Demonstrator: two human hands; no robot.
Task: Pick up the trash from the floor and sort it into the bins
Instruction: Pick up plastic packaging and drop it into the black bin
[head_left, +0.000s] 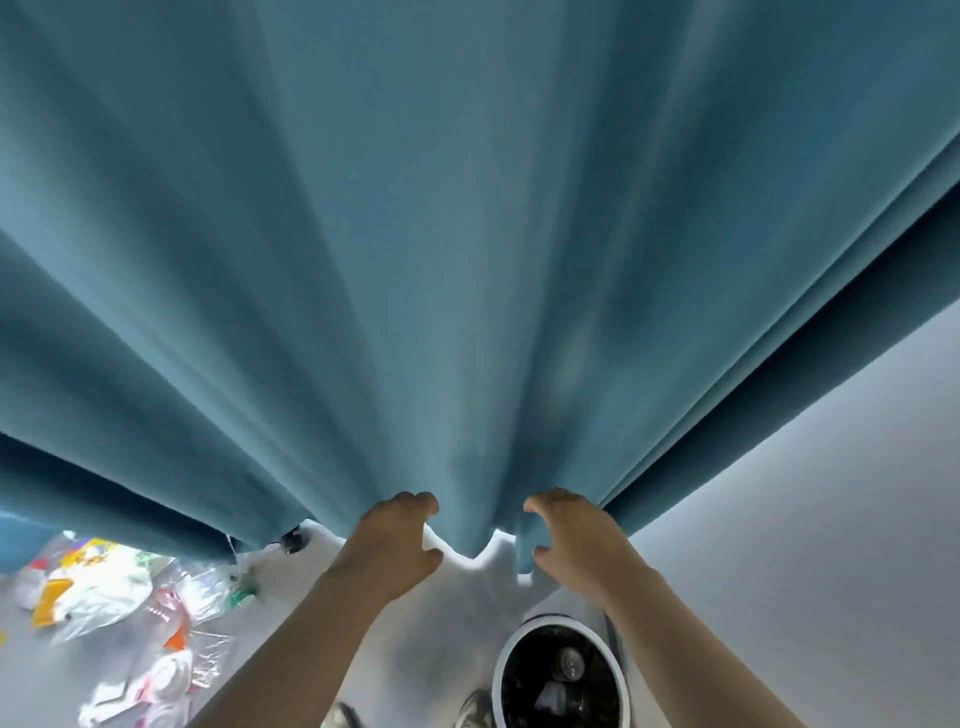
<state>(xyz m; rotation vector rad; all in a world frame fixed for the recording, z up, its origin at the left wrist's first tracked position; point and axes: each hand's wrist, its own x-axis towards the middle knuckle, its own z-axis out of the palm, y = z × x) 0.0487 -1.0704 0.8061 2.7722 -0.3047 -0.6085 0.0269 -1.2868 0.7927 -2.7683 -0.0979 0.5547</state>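
Loose trash (111, 590) lies on the pale floor at the lower left: clear plastic bags, crumpled bottles, white wrappers and a yellow packet. A round white-rimmed bin (500, 670) with a black liner stands by my feet at the bottom right of centre, with clear bottles (570, 666) inside. My left hand (395, 543) and my right hand (574, 543) are stretched out side by side above the floor, in front of the hem of a blue curtain (467, 260). Both have loosely curved fingers, and I see nothing in either.
The blue curtain fills most of the view and hangs to the floor ahead. A white wall (831, 519) runs along the right. A small black caster (292, 540) shows under the hem. My shoes (475, 709) are beside the bin.
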